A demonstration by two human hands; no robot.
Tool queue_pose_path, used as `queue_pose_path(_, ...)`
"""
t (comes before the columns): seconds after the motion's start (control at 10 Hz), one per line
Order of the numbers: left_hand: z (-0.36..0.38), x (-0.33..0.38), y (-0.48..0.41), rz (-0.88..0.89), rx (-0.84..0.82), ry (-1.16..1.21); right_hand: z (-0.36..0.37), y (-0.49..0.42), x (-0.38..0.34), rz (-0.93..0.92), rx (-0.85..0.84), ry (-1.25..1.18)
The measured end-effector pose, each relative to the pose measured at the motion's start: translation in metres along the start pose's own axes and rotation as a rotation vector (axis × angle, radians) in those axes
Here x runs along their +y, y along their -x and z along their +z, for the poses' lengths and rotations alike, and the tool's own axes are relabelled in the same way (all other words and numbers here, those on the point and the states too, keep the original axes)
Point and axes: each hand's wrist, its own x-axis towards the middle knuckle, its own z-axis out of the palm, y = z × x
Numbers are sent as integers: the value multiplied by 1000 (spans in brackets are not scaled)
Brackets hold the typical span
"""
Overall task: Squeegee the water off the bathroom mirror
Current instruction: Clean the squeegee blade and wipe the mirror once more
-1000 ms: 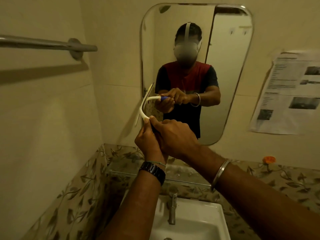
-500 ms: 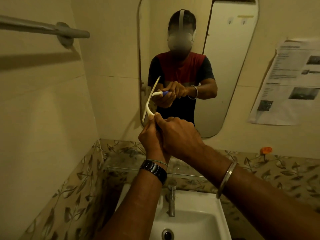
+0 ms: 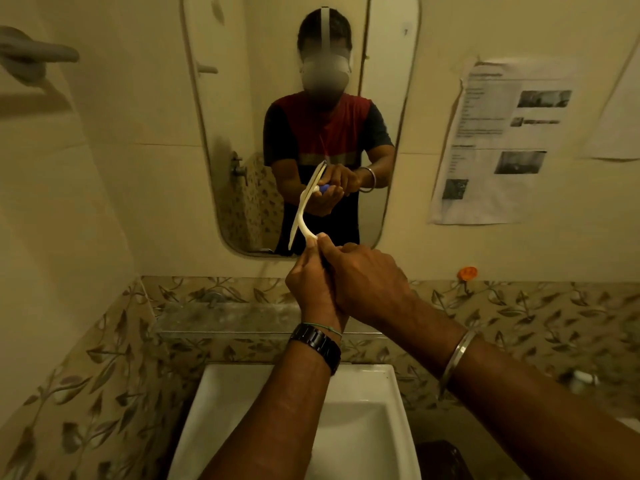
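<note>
Your 2 hands share the squeegee: your left hand curls around its grip from below, and your right hand closes over it from the right. The grip itself is hidden inside both fists. Only the white curved neck shows, rising from your fingertips to the blade. The blade lies tilted on the mirror, low and left of its middle, top end leaning right. Its lower tip sits near the mirror's bottom edge, and the mirror's left edge is close. Glass stays open above the blade and to its right. Under the mirror are a ledge and a sink; right of the mirror hangs a paper.
</note>
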Motion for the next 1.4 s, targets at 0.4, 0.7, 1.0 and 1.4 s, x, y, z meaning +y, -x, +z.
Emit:
queue_pose_path(0.4, 68, -53, 41, -121, -65, 26, 1, 57, 79, 119, -41, -17)
queue_pose_path(0.7, 89, -72, 68, -121, -104, -79, 6, 89, 103, 202, -85, -80)
queue_pose_path(1.0, 53, -47, 68, -75, -29, -33, -3, 79, 65, 95, -18, -134)
queue_pose_path(1.4, -70, 26, -6, 104, 176, -39, 20, -21, -62, -229, 86, -152)
